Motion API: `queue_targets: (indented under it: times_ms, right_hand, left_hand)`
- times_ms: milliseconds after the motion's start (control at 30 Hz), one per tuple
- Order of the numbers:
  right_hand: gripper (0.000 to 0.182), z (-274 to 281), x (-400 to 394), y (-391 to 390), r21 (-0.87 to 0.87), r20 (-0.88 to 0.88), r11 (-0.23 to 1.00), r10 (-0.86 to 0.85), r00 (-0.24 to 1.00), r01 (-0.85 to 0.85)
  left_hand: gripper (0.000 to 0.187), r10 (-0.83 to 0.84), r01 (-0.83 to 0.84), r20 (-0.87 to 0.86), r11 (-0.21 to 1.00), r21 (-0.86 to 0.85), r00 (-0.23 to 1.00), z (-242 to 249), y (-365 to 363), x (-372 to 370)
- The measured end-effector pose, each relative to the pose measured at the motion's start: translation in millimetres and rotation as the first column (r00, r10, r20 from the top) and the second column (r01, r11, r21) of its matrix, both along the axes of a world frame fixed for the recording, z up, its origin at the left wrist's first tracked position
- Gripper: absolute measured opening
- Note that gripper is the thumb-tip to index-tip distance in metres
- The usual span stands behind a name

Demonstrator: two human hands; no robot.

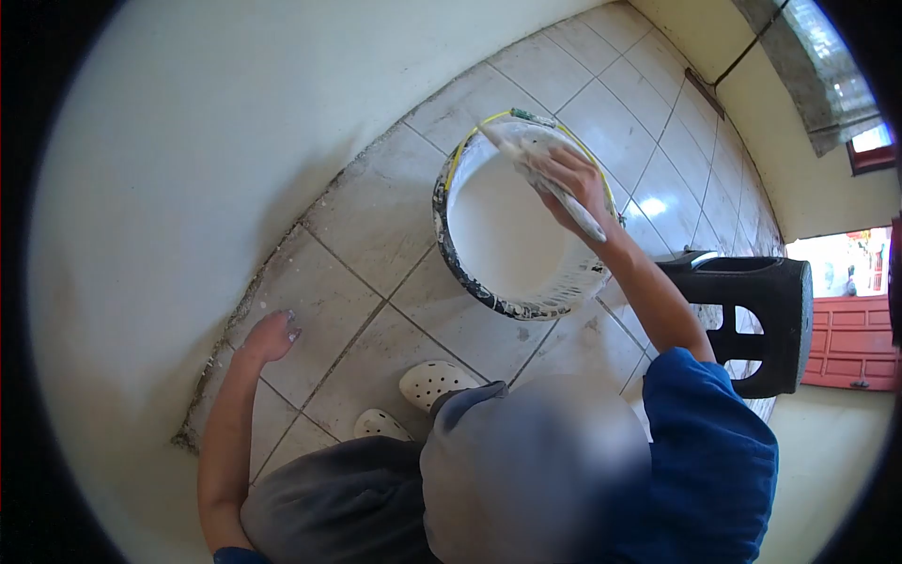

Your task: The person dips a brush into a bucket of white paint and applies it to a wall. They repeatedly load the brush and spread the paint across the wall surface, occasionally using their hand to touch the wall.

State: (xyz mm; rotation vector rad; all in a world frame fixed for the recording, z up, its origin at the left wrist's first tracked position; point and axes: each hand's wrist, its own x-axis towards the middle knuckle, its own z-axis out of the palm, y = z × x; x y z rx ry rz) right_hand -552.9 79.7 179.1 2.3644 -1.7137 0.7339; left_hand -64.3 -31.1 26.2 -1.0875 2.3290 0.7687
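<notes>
the bucket (489, 282) looks like plastic, its outside rough and crusted with dried paint, and the white paint (503, 230) inside lies smooth and matt. the brush (550, 179) in the right hand (578, 188) is coated in wet white paint. the floor (376, 235) tiles are glazed, faintly glossy and smudged. the wall (207, 141) is smooth and matt. the stool (766, 320) is dark moulded plastic, and the shoes (432, 381) are perforated white plastic or foam.

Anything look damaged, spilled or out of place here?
Yes: the floor tiles are chipped and ragged where they meet the wall. The bucket rim is paint-smeared, and the right hand is paint-coated gripping the brush.
</notes>
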Motion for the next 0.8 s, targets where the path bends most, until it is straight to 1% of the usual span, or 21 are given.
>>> queue_targets:
  times_ms: [33, 100, 133, 200, 233, 267, 300, 333, 367, 400, 433, 467, 567, 600, 633, 667, 700, 733, 767, 800]
  right_hand:
    - [0.045, 4, -1, -3, 0.001, 0.021, 0.999, -0.041, 0.999, 0.041]
    - [0.047, -30, -13, 0, 0.034, -0.087, 0.993, 0.113, 0.990, -0.110]
    - [0.048, -36, -12, -2, 0.054, -0.141, 0.980, 0.195, 0.971, -0.189]
    - [0.040, -37, -7, 10, 0.280, -0.008, 0.945, 0.177, 0.984, -0.168]
    - [0.036, -37, 0, 20, 0.400, 0.059, 0.901, 0.156, 0.986, -0.166]
    - [0.033, -36, 5, 26, 0.454, 0.337, 0.889, -0.107, 0.936, -0.061]
    - [0.031, -35, 11, 31, 0.536, 0.552, 0.844, -0.369, 0.747, 0.021]
    - [0.028, -34, 15, 36, 0.634, 0.672, 0.771, -0.592, 0.444, 0.068]
    - [0.028, -32, 13, 36, 0.668, 0.738, 0.744, -0.655, 0.164, -0.031]
    - [0.027, -29, 7, 32, 0.668, 0.721, 0.732, -0.681, -0.130, -0.132]
    - [0.027, -28, 1, 30, 0.637, 0.624, 0.736, -0.666, -0.408, -0.228]
    - [0.029, -28, -4, 32, 0.605, 0.582, 0.741, -0.662, -0.473, -0.292]
    - [0.032, -16, 6, 33, 0.707, 0.674, 0.692, -0.722, -0.158, -0.144]
    - [0.032, -20, 10, 32, 0.721, 0.692, 0.688, -0.720, 0.046, -0.083]
    - [0.032, -24, 12, 29, 0.719, 0.676, 0.694, -0.693, 0.250, -0.022]
    - [0.032, -29, 13, 28, 0.706, 0.623, 0.708, -0.645, 0.443, 0.038]
    - [0.032, -43, 10, 28, 0.591, 0.590, 0.806, -0.459, 0.665, 0.032]
    - [0.032, -65, 2, 28, 0.465, 0.487, 0.885, -0.244, 0.839, -0.012]
    - [0.032, -77, -1, 29, 0.341, 0.323, 0.935, -0.024, 0.946, -0.093]
    - [0.031, -73, 2, 30, 0.402, 0.330, 0.914, -0.091, 0.940, -0.052]
  left_hand:
    - [0.033, 0.010, -0.010, -0.010, 1.000, 0.018, 1.000, -1, -2, -3]
    - [0.034, 0.039, -0.037, -0.035, 0.998, 0.049, 0.999, -2, -6, -7]
    - [0.034, 0.044, -0.042, -0.051, 0.998, 0.049, 0.998, 3, -5, -9]
    - [0.035, 0.065, -0.060, -0.087, 0.997, 0.055, 0.994, 10, -1, -13]
    - [0.035, 0.072, -0.067, -0.086, 0.996, 0.058, 0.994, 9, 1, -11]
    - [0.036, 0.081, -0.075, -0.086, 0.995, 0.064, 0.993, 6, 2, -9]
    - [0.036, 0.089, -0.083, -0.083, 0.994, 0.072, 0.993, 3, 4, -6]
    - [0.036, 0.077, -0.073, -0.074, 0.996, 0.060, 0.994, 0, 7, -2]
    - [0.037, 0.058, -0.056, -0.065, 0.998, 0.043, 0.996, -1, 6, 1]
    - [0.037, 0.036, -0.035, -0.057, 0.999, 0.023, 0.998, -2, 4, 3]
    - [0.037, 0.044, -0.043, -0.056, 0.999, 0.023, 0.997, -5, 0, 6]
    - [0.037, 0.054, -0.053, -0.057, 0.998, 0.023, 0.997, -10, -3, 9]
    - [0.037, 0.065, -0.064, -0.018, 0.997, 0.041, 0.998, -4, -3, 2]
    - [0.036, 0.068, -0.068, 0.008, 0.997, 0.047, 0.998, 1, -3, -1]
    - [0.036, 0.068, -0.068, -0.009, 0.997, 0.049, 0.998, 3, -3, -2]
    - [0.036, 0.066, -0.065, -0.027, 0.996, 0.054, 0.997, 4, -1, -3]
    - [0.036, 0.060, -0.057, -0.049, 0.997, 0.060, 0.997, 4, 1, -3]
    - [0.035, 0.067, -0.063, -0.052, 0.996, 0.066, 0.996, 3, 2, -3]
    - [0.035, 0.072, -0.068, -0.057, 0.995, 0.071, 0.996, 3, 4, -3]
    - [0.035, 0.079, -0.075, -0.063, 0.994, 0.074, 0.995, 2, 4, -3]
